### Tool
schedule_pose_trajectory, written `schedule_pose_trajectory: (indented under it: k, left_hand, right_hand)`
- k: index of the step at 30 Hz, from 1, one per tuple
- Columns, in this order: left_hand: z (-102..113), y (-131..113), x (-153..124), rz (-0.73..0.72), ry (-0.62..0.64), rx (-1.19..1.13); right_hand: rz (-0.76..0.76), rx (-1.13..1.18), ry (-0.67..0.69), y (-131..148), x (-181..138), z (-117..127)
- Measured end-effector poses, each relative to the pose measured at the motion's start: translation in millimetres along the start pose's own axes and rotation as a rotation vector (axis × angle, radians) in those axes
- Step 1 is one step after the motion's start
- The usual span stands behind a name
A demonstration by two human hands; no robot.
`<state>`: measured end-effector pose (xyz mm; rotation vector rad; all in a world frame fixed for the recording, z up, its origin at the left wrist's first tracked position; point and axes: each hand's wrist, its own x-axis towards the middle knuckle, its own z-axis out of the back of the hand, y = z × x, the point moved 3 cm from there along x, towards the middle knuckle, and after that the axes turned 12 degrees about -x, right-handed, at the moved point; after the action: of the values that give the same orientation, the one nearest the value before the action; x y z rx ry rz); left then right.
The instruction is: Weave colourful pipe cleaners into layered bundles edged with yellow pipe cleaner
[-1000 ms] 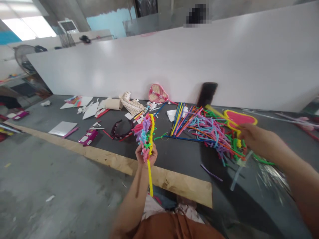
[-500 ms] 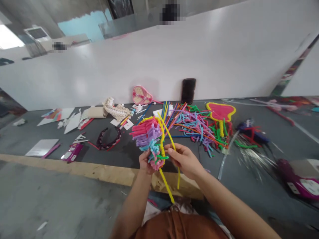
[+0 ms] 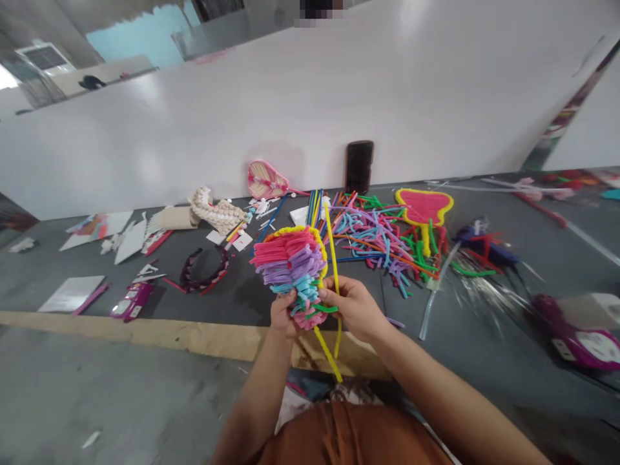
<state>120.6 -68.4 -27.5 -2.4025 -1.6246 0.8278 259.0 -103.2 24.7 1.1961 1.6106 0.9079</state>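
The right hand (image 3: 357, 307), over by the pile of coloured stems (image 3: 372, 232) a second ago, is now back beside the left hand (image 3: 285, 315), a loose yellow stem (image 3: 332, 239) pinched in its fingers; the left is closed around the lower part of the striped fuzzy piece (image 3: 290, 258), held up over the near edge of the surface (image 3: 242, 303); the piece's banded face now turns more toward view; the loose stem stands alongside its yellow-edged right side, which suggests that both hands are now working at that edge.
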Motion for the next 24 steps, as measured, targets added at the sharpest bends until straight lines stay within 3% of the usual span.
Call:
schedule_pose_trajectory:
  k: [4,10,18,24]
  left_hand:
    - [6,-5,1,0.036,-0.011,0.000]
    - [10,-8,2,-0.008,-0.036,-0.006]
    - [3,-10,-1,-0.111,-0.103,0.008]
    - [-5,-10,-5,-0.059,-0.207,0.079]
  right_hand:
    - [-0.034,0.090,0.070,3,-2,-1]
    - [-0.002,-0.048,0.101,1,-8,-9]
    - [0.118,-0.215,-0.017,3,-8,-9]
    - [0.118,-0.152,-0.066,-2,-9,-9]
